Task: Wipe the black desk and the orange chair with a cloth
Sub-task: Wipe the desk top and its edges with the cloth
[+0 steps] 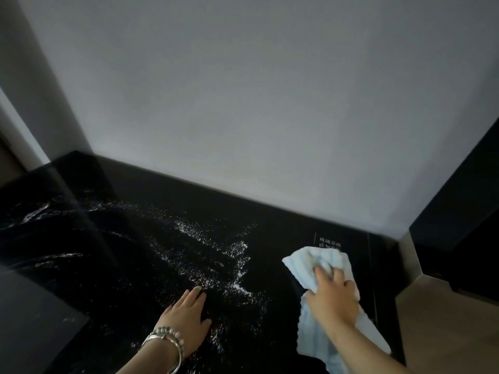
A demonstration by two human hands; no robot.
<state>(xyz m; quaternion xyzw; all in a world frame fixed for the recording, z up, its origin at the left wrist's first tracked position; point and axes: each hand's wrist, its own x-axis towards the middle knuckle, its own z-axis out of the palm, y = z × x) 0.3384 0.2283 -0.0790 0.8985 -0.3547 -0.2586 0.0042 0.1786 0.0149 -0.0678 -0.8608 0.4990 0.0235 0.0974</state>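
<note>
The black glossy desk (140,255) fills the lower part of the view and runs up to a grey wall. White specks and streaks (216,255) lie scattered across its middle. My right hand (333,295) presses a light blue striped cloth (307,260) flat on the desk's right side, fingers spread over it. The cloth trails back under my forearm. My left hand (186,317) rests flat on the desk near the front, fingers straight, with bracelets on the wrist. The orange chair is out of view.
A grey wall (256,103) stands right behind the desk. Small white printed text (330,242) marks the desk just beyond the cloth. A dark cabinet (459,211) rises at the right, with wooden floor (445,333) below it. The desk's right edge (397,265) is close to the cloth.
</note>
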